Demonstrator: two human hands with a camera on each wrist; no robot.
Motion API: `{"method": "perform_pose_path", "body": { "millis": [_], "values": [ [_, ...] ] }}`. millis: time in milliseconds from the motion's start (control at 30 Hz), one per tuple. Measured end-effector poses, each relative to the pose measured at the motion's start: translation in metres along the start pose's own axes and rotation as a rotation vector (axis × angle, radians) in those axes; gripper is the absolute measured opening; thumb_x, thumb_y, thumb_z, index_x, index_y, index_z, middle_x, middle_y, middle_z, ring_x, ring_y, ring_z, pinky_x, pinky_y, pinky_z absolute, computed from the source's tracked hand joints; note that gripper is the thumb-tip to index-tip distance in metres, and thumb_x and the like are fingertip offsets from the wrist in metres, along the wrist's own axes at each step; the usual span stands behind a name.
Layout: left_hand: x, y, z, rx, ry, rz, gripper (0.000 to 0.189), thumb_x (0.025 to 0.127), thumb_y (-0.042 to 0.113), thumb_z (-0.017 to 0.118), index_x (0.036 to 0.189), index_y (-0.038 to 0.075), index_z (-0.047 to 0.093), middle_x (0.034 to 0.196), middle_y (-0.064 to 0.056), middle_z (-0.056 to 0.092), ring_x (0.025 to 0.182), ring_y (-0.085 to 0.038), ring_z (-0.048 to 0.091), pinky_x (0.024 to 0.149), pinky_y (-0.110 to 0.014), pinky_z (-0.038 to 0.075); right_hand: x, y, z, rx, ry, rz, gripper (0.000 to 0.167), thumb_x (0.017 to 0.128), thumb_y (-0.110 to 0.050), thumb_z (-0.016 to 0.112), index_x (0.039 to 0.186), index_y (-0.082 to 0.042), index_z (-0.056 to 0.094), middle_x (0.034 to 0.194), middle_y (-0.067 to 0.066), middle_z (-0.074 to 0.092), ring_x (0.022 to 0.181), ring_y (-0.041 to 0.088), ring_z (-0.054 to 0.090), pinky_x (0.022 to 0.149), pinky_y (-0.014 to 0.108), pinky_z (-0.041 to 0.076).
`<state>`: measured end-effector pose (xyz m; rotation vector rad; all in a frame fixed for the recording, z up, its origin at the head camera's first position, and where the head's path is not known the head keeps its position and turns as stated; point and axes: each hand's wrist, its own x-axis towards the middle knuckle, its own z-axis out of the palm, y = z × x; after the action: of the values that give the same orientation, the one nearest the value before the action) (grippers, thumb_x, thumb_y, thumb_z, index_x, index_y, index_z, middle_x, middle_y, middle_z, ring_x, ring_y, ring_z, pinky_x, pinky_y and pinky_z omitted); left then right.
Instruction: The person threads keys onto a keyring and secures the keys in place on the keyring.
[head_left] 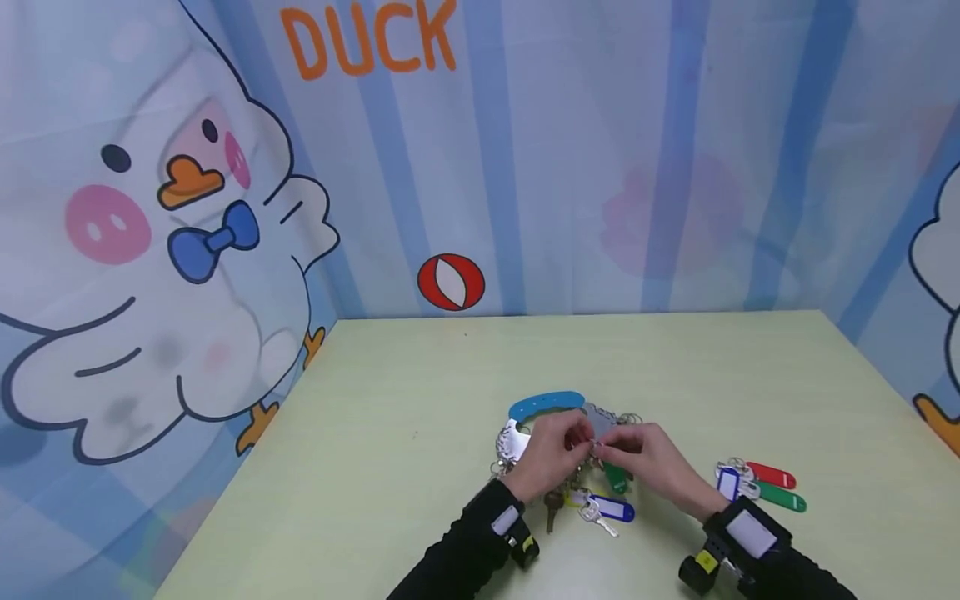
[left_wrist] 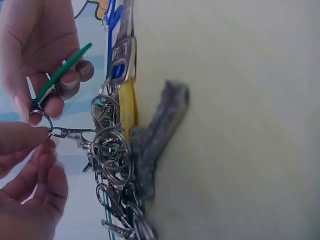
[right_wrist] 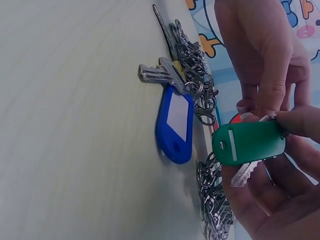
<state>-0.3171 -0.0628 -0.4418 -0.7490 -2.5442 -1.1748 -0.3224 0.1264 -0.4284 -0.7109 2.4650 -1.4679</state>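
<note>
Two hands (head_left: 547, 454) (head_left: 656, 462), two green tags (head_left: 615, 477) (head_left: 782, 497)

A rounded green plastic key tag (right_wrist: 254, 142) bears 1 white stripe (right_wrist: 233, 145), an oblong blue plastic tag (right_wrist: 176, 135) a white label (right_wrist: 179, 116); 2 black fabric sleeves (head_left: 459, 540) contrast with the pale yellow-green table (head_left: 337, 467) and blue-striped cloth backdrop (head_left: 570, 158), lettered in orange.

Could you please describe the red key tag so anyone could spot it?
On the pale table, look right of the person's right hand. There, beside a green tag and a blue tag, lies the red tag, the only red one visible.
</note>
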Motion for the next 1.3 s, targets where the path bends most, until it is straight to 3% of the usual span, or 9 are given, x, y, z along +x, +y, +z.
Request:
{"method": "perform_pose_path", "body": {
  "millis": [200, 333, 567, 867, 1033, 1300],
  "values": [
    [-0.001, 0.000, -0.001, -0.008, -0.014, -0.046, 0.005, 0.087, 0.002, 0.065, 0.089, 0.007, 0.065, 0.083, -0.004, 0.069, 0.072, 0.000, 0.055, 0.066, -0.010, 0.046, -0.001, 0.002, 0.000, -0.018, -0.008, 0.036, 0.023, 0.091, -0.027, 0.066, 0.103, -0.008, 0.072, 0.100, 0.006, 0.069, 0.083, 0.012, 0.057, 0.070, 0.021, 0.045],
    [-0.003, 0.002, -0.001, -0.016, -0.020, -0.053, 0.006, 0.087, 0.002, 0.065, 0.088, 0.008, 0.065, 0.083, -0.004, 0.070, 0.072, 0.000, 0.056, 0.066, -0.011, 0.047, -0.002, 0.002, 0.000, -0.016, -0.030, 0.045, 0.025, 0.092, -0.027, 0.064, 0.106, -0.008, 0.072, 0.099, 0.006, 0.068, 0.079, 0.011, 0.052, 0.066, 0.021, 0.042],
    [-0.005, 0.002, 0.000, -0.016, -0.035, -0.030, 0.007, 0.087, 0.000, 0.064, 0.088, 0.006, 0.065, 0.085, -0.005, 0.071, 0.074, -0.001, 0.058, 0.067, -0.010, 0.047, -0.006, 0.003, -0.001, -0.030, -0.065, -0.070, 0.022, 0.094, -0.020, 0.062, 0.106, -0.005, 0.072, 0.100, 0.011, 0.070, 0.078, 0.004, 0.056, 0.067, 0.019, 0.047],
    [-0.001, 0.008, -0.004, 0.022, -0.024, -0.044, 0.007, 0.086, -0.002, 0.065, 0.086, 0.004, 0.067, 0.083, -0.007, 0.071, 0.070, -0.003, 0.057, 0.063, -0.009, 0.045, -0.002, 0.001, 0.005, -0.119, 0.007, -0.099, 0.014, 0.092, -0.015, 0.064, 0.098, -0.006, 0.072, 0.093, 0.008, 0.071, 0.075, 0.005, 0.058, 0.066, 0.020, 0.048],
    [0.000, 0.011, -0.004, 0.056, -0.009, -0.065, 0.006, 0.084, -0.002, 0.066, 0.085, 0.004, 0.067, 0.081, -0.007, 0.071, 0.071, -0.006, 0.059, 0.064, -0.009, 0.044, -0.003, 0.001, 0.008, -0.128, 0.042, -0.146, 0.007, 0.091, -0.008, 0.063, 0.096, -0.004, 0.066, 0.094, 0.012, 0.072, 0.078, 0.006, 0.066, 0.065, 0.020, 0.051],
    [0.002, 0.010, -0.002, 0.069, -0.010, -0.096, 0.007, 0.083, -0.002, 0.066, 0.084, 0.005, 0.067, 0.079, -0.006, 0.070, 0.070, -0.004, 0.058, 0.064, -0.008, 0.044, -0.006, 0.000, 0.010, -0.173, 0.047, -0.180, 0.007, 0.093, -0.005, 0.060, 0.097, -0.003, 0.055, 0.081, 0.008, 0.072, 0.063, 0.005, 0.056, 0.058, 0.018, 0.040]
  ]
}}
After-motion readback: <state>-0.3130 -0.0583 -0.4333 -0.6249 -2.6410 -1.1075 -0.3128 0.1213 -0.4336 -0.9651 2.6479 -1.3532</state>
